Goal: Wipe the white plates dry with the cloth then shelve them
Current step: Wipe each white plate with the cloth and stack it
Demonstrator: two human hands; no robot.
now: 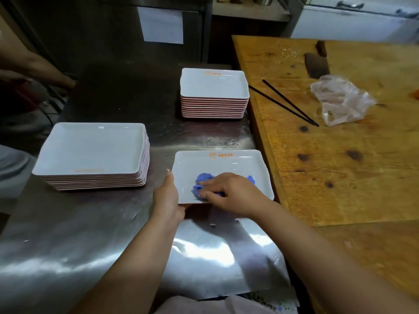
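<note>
Right hand [229, 192] presses blue cloth [204, 181] with flat fingers; left hand [166, 196] grips plate [226, 165] edge.

Dim room, and the light is coming from above, glaring in white streaks off the steel desk [68, 257] near the camera. The far cabinet wall [102, 30] is sinking into shadow. Wide-angle distortion is bending the edges, and the whole picture is looking soft, slightly blurred throughout.
</note>
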